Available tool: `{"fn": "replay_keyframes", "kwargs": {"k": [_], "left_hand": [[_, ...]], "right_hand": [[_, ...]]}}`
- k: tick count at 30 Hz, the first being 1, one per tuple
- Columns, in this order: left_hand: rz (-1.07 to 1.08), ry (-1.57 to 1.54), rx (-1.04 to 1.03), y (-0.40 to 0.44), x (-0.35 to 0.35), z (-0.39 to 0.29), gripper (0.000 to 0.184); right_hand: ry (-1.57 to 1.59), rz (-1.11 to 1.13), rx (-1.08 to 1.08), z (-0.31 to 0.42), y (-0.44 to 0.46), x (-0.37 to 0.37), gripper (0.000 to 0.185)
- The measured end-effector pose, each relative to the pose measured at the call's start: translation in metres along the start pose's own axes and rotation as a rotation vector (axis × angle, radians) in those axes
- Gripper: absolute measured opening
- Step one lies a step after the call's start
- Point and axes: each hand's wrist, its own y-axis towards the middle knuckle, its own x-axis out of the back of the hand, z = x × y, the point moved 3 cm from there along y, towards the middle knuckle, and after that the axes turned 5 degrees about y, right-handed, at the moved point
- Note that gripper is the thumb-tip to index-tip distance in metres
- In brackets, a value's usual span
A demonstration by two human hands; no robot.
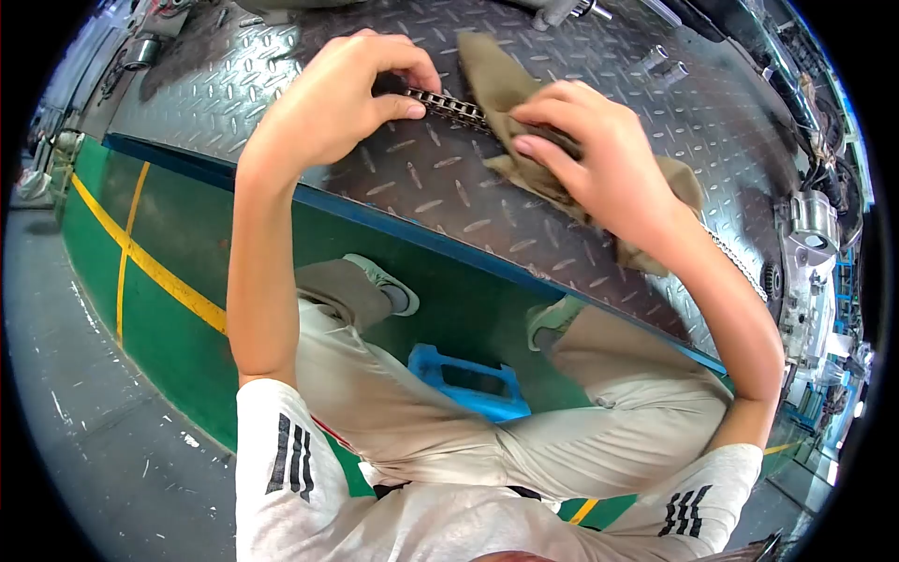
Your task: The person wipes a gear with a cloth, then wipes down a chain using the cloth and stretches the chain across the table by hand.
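A metal roller chain (456,110) stretches between my two hands over a diamond-plate bench top. My left hand (342,103) pinches one end of it between thumb and fingers. An olive-brown cloth (496,75) is bunched in my right hand (590,140), its folds wrapped about the chain. Loose cloth hangs below and to the right of that hand. More chain (735,253) shows past my right forearm, lying on the bench toward a dark toothed sprocket (772,281). Whatever part of the chain sits inside the cloth is hidden.
The diamond-plate bench (421,187) has a blue front edge (487,259). Two small metal sockets (663,62) stand at the back right. A metal motor-like part (813,221) sits at the far right, and a metal cylinder (141,52) at the far left. Below is a blue stool (468,382).
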Motion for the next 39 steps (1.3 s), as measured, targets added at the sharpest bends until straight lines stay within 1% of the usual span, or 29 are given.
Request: {"fn": "replay_keyframes", "kwargs": {"k": [2, 3, 4, 5, 8, 11, 13, 15, 17, 20, 23, 24, 25, 28, 30, 33, 34, 35, 37, 39], "left_hand": [[0.025, 0.007, 0.019, 0.000, 0.002, 0.000, 0.020], [0.047, 0.004, 0.044, -0.002, 0.001, 0.000, 0.020], [0.024, 0.061, -0.015, -0.004, 0.004, -0.002, 0.020], [0.026, 0.049, -0.017, -0.005, 0.004, -0.004, 0.020], [-0.062, 0.133, -0.080, -0.007, 0.002, -0.007, 0.020], [-0.048, 0.140, -0.093, -0.005, 0.002, -0.010, 0.020], [-0.066, 0.156, -0.125, -0.005, -0.002, -0.014, 0.020], [-0.045, 0.112, -0.044, -0.006, -0.002, -0.014, 0.019], [-0.041, 0.122, -0.055, -0.006, 0.001, -0.014, 0.019], [0.011, 0.077, 0.042, -0.006, 0.001, -0.013, 0.019], [0.006, 0.079, 0.047, -0.007, 0.001, -0.019, 0.020], [0.025, 0.077, 0.085, -0.007, 0.000, -0.017, 0.019], [-0.007, 0.051, 0.114, -0.008, -0.001, -0.019, 0.020], [-0.004, 0.029, 0.097, -0.007, -0.002, -0.018, 0.021], [-0.013, 0.014, 0.090, -0.008, -0.002, -0.017, 0.021], [-0.049, 0.029, 0.068, -0.011, -0.002, -0.019, 0.022], [-0.068, 0.038, 0.036, -0.011, -0.003, -0.018, 0.022], [-0.079, 0.048, 0.045, -0.012, -0.002, -0.018, 0.022], [-0.070, 0.006, 0.056, -0.012, -0.003, -0.019, 0.023], [-0.080, 0.030, 0.031, -0.013, -0.002, -0.018, 0.023]], "right_hand": [[-0.027, -0.031, 0.074, 0.002, 0.010, -0.010, 0.020], [-0.028, -0.032, 0.068, 0.002, 0.005, -0.008, 0.020], [-0.048, -0.047, 0.063, 0.001, -0.004, -0.003, 0.020], [-0.069, -0.058, 0.058, -0.001, -0.015, 0.003, 0.019], [-0.105, -0.036, -0.076, -0.015, -0.065, 0.036, 0.023], [-0.142, -0.006, -0.239, -0.019, -0.124, 0.075, 0.024], [-0.182, 0.000, -0.287, -0.021, -0.160, 0.092, 0.024], [-0.243, -0.014, -0.375, -0.027, -0.193, 0.114, 0.024], [-0.326, -0.026, -0.421, -0.035, -0.222, 0.134, 0.025], [-0.394, -0.032, -0.419, -0.041, -0.251, 0.155, 0.025], [-0.505, -0.017, -0.409, -0.045, -0.272, 0.169, 0.027], [-0.505, -0.015, -0.416, -0.043, -0.276, 0.172, 0.027], [-0.539, -0.011, -0.434, -0.045, -0.285, 0.177, 0.026], [-0.576, -0.016, -0.444, -0.050, -0.305, 0.195, 0.026], [-0.673, 0.069, -0.435, -0.048, -0.308, 0.202, 0.026], [-0.775, 0.062, -0.371, -0.035, -0.301, 0.224, 0.024], [-0.761, -0.017, -0.397, -0.033, -0.297, 0.236, 0.023], [-0.756, -0.102, -0.426, -0.031, -0.290, 0.246, 0.018], [-0.583, -0.320, -0.548, -0.020, -0.260, 0.255, 0.014], [-0.417, -0.454, -0.528, -0.007, -0.210, 0.249, 0.015]]}}
